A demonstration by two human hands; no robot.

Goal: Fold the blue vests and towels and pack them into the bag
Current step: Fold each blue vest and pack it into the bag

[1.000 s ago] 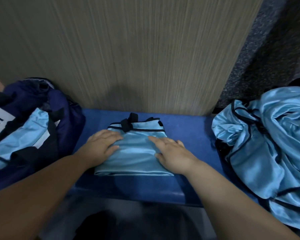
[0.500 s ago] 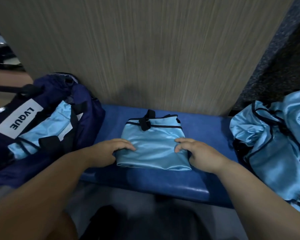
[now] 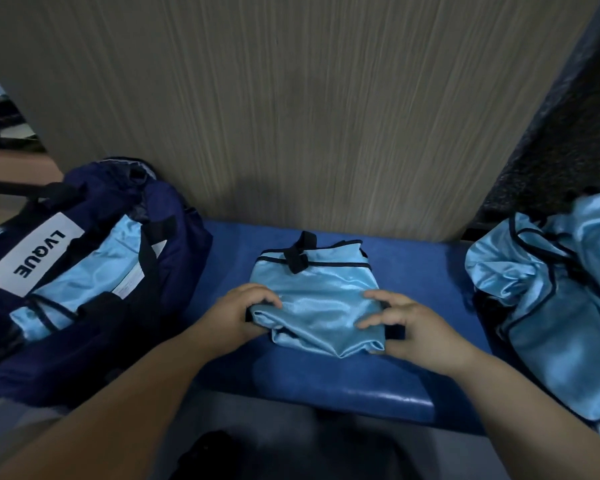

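Note:
A folded light-blue vest (image 3: 314, 292) with black trim lies in the middle of the blue bench (image 3: 413, 271). My left hand (image 3: 238, 315) grips its near left corner, and my right hand (image 3: 407, 327) grips its near right corner. The near edge is lifted and bunched between them. At the left, a dark navy bag (image 3: 94, 258) with a white LVQUE label stands open, with light-blue fabric (image 3: 94, 275) inside. A heap of unfolded light-blue vests (image 3: 551, 296) lies at the right end of the bench.
A wood-grain panel (image 3: 291, 116) rises right behind the bench. A dark textured surface (image 3: 561, 150) fills the upper right. Grey floor (image 3: 291, 441) shows below the bench's front edge.
My hands slid from lying flat on the vest to its near corners and took hold. The near edge has come up off the bench and crumpled. The view shifted left.

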